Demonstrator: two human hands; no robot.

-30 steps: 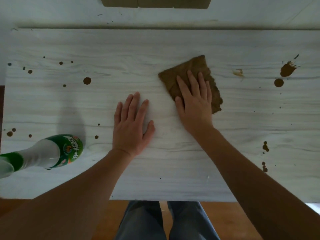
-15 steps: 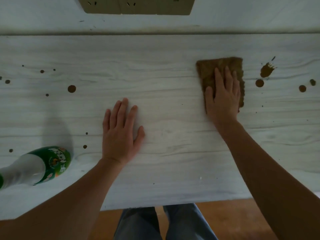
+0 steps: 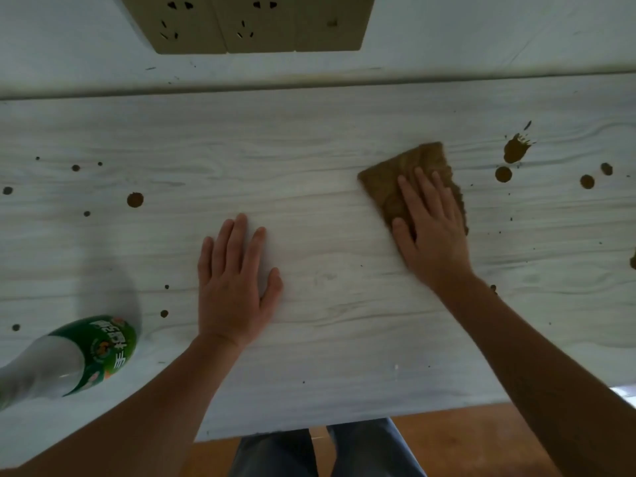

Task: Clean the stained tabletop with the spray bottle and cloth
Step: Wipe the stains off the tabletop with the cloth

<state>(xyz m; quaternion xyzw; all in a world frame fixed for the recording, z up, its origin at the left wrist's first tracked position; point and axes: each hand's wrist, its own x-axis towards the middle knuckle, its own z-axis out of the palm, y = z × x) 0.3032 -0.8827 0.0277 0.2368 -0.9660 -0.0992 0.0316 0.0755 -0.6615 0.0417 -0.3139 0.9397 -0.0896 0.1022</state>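
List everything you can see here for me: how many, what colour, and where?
tabletop: one, pale grey wood grain, fills the middle of the view
stains: many, brown, scattered over the left and right parts; largest splat far right
cloth: one, brown, right of centre, under a hand
bottle: one, clear with a green label, near left of the tabletop
socket plates: three in a row, tan, on the wall at top
floor: orange-brown, below the near table edge
legs: two, in blue jeans, bottom centre
left hand: one, flat on the bare tabletop, centre
right hand: one, fingers straight, pressing on the cloth
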